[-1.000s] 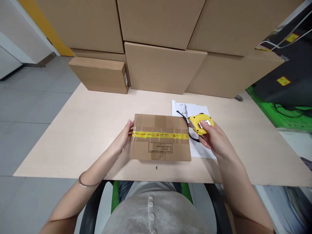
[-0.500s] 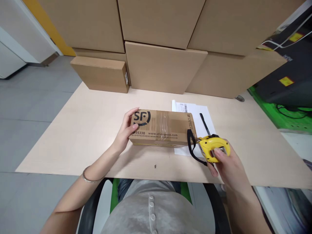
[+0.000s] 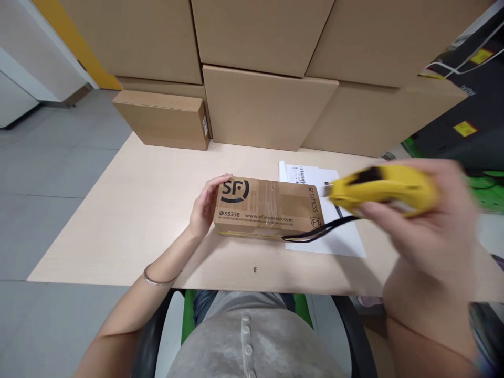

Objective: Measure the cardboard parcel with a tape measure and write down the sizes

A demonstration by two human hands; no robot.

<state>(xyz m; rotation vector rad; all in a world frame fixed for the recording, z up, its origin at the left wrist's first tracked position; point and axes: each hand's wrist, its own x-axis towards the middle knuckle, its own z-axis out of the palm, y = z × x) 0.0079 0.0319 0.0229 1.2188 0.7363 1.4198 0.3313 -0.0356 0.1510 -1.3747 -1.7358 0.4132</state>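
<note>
Right grip clenched on yellow tape measure

Left grip touches the left end of the box; whether it clasps, I cannot tell. The box lies between the front and back edges of the surface. Pairing tool with box looks like the step in hand; the next move calls for a steady box and the strap kept clear

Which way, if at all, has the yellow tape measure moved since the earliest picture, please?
Yes, rightward: the yellow tape measure, earlier mostly over the printed paper sheet, now appears mostly past that sheet's right edge.
</note>
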